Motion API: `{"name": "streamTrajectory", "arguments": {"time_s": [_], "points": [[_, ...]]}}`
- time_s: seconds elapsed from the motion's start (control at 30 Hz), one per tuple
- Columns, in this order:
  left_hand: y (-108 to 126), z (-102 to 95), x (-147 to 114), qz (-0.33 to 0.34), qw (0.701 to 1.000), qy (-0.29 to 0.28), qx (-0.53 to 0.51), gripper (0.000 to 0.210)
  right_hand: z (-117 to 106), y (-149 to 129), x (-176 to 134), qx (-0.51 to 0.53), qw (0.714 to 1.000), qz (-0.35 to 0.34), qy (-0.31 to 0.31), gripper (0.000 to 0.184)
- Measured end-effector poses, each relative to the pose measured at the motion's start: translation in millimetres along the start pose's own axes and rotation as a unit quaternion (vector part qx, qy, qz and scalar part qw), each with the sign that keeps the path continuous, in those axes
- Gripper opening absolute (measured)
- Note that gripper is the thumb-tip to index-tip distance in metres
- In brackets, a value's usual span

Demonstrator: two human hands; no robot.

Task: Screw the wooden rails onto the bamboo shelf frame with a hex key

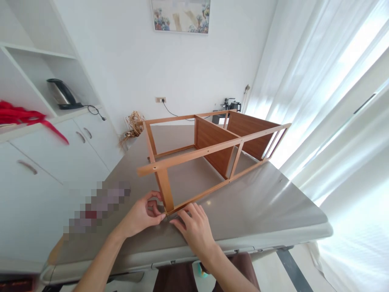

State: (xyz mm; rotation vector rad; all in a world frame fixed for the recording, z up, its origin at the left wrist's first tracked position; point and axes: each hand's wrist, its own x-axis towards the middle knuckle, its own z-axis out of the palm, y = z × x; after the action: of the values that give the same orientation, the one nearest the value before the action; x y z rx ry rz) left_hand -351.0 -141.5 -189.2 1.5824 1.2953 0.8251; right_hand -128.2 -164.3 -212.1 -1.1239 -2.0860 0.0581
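Note:
A wooden shelf rack (182, 159) lies on its side on the grey table. Its slatted frame has two solid brown shelf panels, one of them the middle panel (214, 148). At the rack's near lower corner, my left hand (144, 213) is closed, with curled fingers and the thumb tip against the wood. Any small part between those fingers is hidden. My right hand (194, 225) is bent over the bottom rail just right of that corner, its fingers on the wood and its thumb pointing at the corner.
The grey table (243, 211) has a rounded front edge close to me. A pixelated patch covers something on its left side. Dried plants (133, 125) and a black coffee maker (229, 104) stand behind. Left are white cabinets with a kettle (62, 94); right, white curtains (343, 101).

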Motion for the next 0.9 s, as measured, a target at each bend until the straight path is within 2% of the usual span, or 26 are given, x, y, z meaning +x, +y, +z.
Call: {"name": "streamTrajectory", "arguments": {"time_s": [0.27, 0.4, 0.7, 0.9], "points": [[-8.8, -3.7, 3.1, 0.04, 0.993, 0.03, 0.107, 0.044, 9.6, 0.1, 2.0, -0.054, 0.998, -0.017, -0.019, 0.025], [-12.9, -1.4, 3.8, 0.045, 0.991, 0.038, 0.121, 0.043, 16.7, 0.5, -1.0, -0.081, 0.997, -0.015, -0.009, 0.026], [-3.8, 3.7, -2.5, 0.062, 0.992, 0.055, 0.099, 0.04, 13.2, -2.0, -1.7, -0.031, 0.999, 0.007, -0.025, 0.014], [-5.6, 6.8, -7.7, 0.085, 0.986, 0.077, 0.118, 0.045, 10.0, -2.0, 3.0, -0.004, 0.997, -0.052, -0.049, 0.006]]}}
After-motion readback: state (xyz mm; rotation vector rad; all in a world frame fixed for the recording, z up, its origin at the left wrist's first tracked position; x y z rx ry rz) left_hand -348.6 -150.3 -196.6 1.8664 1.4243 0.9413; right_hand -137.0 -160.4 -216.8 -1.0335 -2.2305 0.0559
